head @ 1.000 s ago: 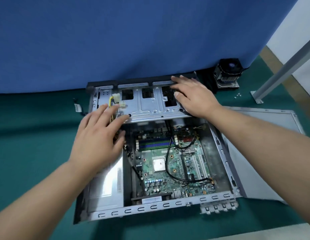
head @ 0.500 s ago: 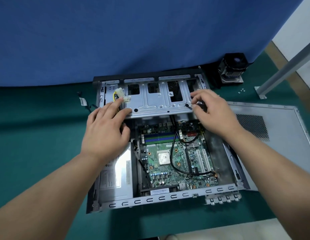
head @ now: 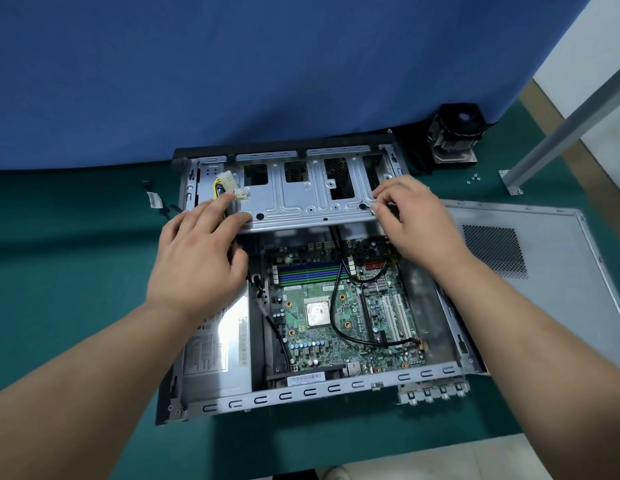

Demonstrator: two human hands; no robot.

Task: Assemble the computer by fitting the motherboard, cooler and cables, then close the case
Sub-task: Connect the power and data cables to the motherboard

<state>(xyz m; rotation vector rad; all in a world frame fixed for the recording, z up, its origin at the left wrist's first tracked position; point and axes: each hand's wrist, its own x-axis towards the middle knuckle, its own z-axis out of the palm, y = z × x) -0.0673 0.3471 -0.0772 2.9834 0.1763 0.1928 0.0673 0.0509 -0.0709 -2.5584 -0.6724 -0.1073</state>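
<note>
Step in hand, as I read it: settling the hinged drive cage (head: 301, 199) at the far end of the case (head: 336, 389) and sorting the cables round it before the cooler goes on.

Landmark = drive cage.

- Motherboard (head: 339, 317) sits in the case floor just on the near side of the cage, bare CPU (head: 317, 312) in the middle, so the cooler is not yet fitted. A black cable (head: 332, 306) loops across the board from under the cage's near edge.
- Cooler (head: 454, 140) stands on the counter (head: 59, 271) beyond and to the right of the cage, well apart from the case.
- Side panel (head: 530, 251) lies flat to the right of the cage, against the case wall.
- Power supply (head: 218, 351) is on the near left of the cage.

Grips:
- Left hand (head: 197, 268): fingers nearly straight and spread, tips on the cage's left near corner just beside the white connector (head: 241, 194) and its yellow wires. Resting or pressing, not clamped on anything.
- Right hand (head: 419, 226): fingers curled at the cage's right near corner, seemingly pinching something small and dark there. Could be a cable end or a latch; can't tell which.

To do it well:
- Keep the left hand steadying the cage so it can't drop onto the board.
- Route the black cable clear of the CPU and the four cooler mounting holes.
- Keep the white connector from being trapped under the cage edge.
</note>
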